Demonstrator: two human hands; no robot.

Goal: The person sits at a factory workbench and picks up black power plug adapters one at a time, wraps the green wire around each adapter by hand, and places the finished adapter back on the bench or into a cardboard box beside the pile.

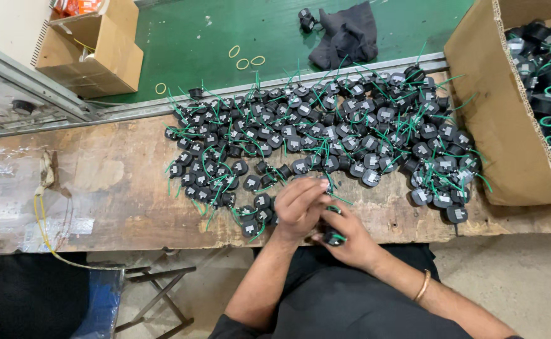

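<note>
small black component (333, 237) with a green wire, lower centre of the frame, just off the near edge of the wooden workbench (112, 188). right hand (347, 242) has it pinched between thumb and fingers, fingers curled around it. left hand (300, 204) lies just above and to the left, overlapping the right hand's fingertips; its fingers are bent and drawn together over the same spot, whether they grip the part or its wire cannot be told. a thin bangle (422, 286) sits on the right wrist.

pile of like black components with green wires (325, 135) spreads across the middle of the frame on the bench, its near edge touching the left hand. large cardboard box (495, 113) at the right edge, holding more of the same parts. smaller cardboard box (96, 50) at upper left, on a green surface (194, 37). dark cloth (347, 34) at top centre, with yellow rubber bands (244, 58) to its left. folding stool frame (156, 295) at lower left.
</note>
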